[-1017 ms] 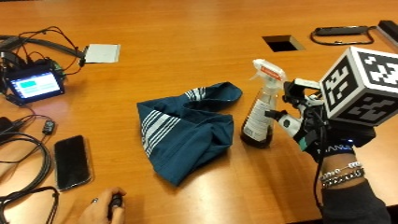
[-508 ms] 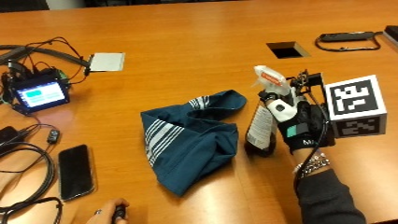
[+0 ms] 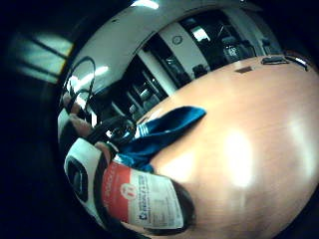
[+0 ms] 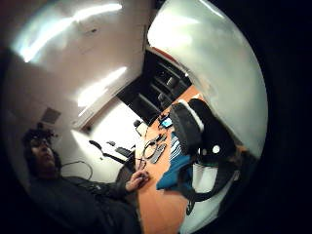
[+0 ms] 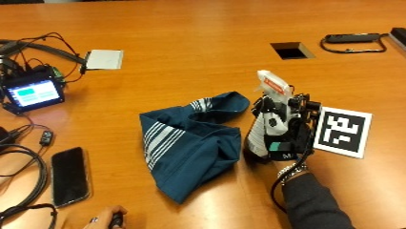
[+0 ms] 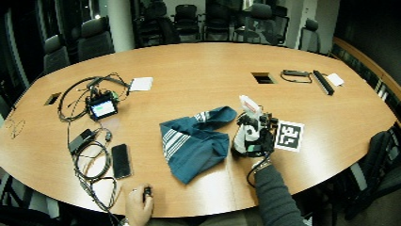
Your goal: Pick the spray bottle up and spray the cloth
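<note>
Now wrapped round the bottle (image 5: 266, 129) — where a second ago the gloved right hand (image 5: 285, 136) hung just off to its side, fingers short of the label, and half a second ago was closing in on the body. Curled about the middle of the bottle at present, thumb and fingers on opposite sides, with the white spray head (image 5: 271, 85) standing clear above the glove. From the little-finger palm view, red-and-white label (image 3: 142, 194) pressed close against the palm, dark base just beside or touching the table (image 3: 249, 129) — cannot tell whether lifted yet. By judgement, grasp made and pick-up barely begun; spraying not yet done. Bottle just right of the cloth (image 5: 190, 143), near its edge, on the person's right side of the table. Long axis close to upright, tipped a little so the top leans away from the person and toward the table's far side; base nearest the wrist. Nozzle seemingly aimed up-table and slightly left, past the cloth's striped corner (image 5: 203, 104) rather than down onto it — likely needs turning toward the blue heap before any squeeze. Trigger hidden behind the glove; whether a finger sits on it, cannot tell
</note>
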Demonstrator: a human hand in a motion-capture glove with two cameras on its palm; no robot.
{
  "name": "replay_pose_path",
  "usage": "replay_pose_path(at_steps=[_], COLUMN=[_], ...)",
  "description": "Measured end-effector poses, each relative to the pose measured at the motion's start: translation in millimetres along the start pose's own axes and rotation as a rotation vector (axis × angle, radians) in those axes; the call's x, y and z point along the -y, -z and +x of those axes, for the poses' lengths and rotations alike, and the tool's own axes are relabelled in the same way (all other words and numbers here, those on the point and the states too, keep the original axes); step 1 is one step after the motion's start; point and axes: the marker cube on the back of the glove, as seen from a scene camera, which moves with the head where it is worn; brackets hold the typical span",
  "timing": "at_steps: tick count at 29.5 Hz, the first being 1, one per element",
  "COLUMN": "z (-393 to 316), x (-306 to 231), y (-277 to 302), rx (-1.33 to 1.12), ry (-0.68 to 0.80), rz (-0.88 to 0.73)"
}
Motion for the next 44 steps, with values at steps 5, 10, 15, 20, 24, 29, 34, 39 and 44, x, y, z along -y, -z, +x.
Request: replay_pose_path(at_steps=[5, 10, 15, 20, 24, 29, 34, 39, 44], z=[15.5, 25.2, -6.5, -30.4, -44.8, -66.0, -72.8, -65.4, -60.3], x=[-6.8, 5.8, 51.9, 77.7, 85.7, 80.8, 61.7, 40.5, 20.4], y=[-2.6, 15.7, 21.3, 15.6, 12.4, -4.1, -7.2, -6.4, -24.3], rx=[-0.025, -0.074, -0.121, -0.174, -0.26, -0.424, -0.621, -0.737, -0.778], ry=[-0.02, -0.093, -0.025, -0.007, -0.032, -0.019, -0.035, -0.055, -0.041], rz=[0.025, -0.119, -0.389, -0.688, -0.896, -1.157, -1.381, -1.499, -1.579])
